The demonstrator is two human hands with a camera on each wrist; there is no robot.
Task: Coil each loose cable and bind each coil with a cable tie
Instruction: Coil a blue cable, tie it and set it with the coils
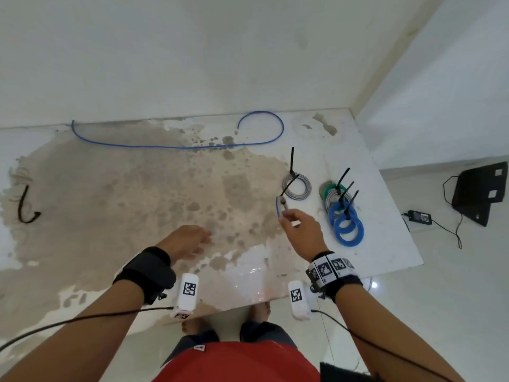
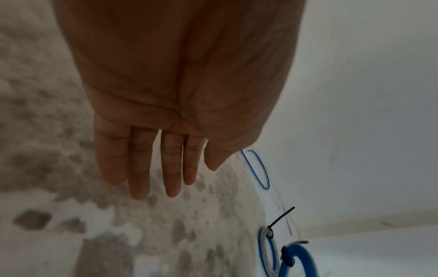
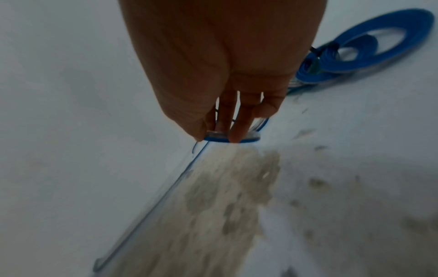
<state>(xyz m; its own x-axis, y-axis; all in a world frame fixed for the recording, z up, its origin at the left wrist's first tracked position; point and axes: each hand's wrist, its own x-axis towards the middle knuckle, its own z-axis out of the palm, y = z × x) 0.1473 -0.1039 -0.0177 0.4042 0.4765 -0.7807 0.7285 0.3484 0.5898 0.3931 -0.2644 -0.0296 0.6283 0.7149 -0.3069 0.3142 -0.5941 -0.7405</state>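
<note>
A long loose blue cable (image 1: 176,146) lies along the table's far edge and ends in a loop (image 2: 257,168) at the right. My right hand (image 1: 286,216) pinches a small blue-and-grey coil (image 1: 278,206) held edge-on above the table, and a black cable tie (image 1: 289,186) sticks up from it. The right wrist view shows thumb and fingers curled round this coil (image 3: 251,139). My left hand (image 1: 203,238) hovers over the table's middle with straight fingers (image 2: 140,168), holding nothing.
A tied grey coil (image 1: 303,188) lies just beyond my right hand. Several tied coils (image 1: 344,219), green, grey and blue, are stacked at the right. A black strip (image 1: 23,208) lies far left. A laptop (image 1: 479,194) and charger (image 1: 418,216) are on the floor.
</note>
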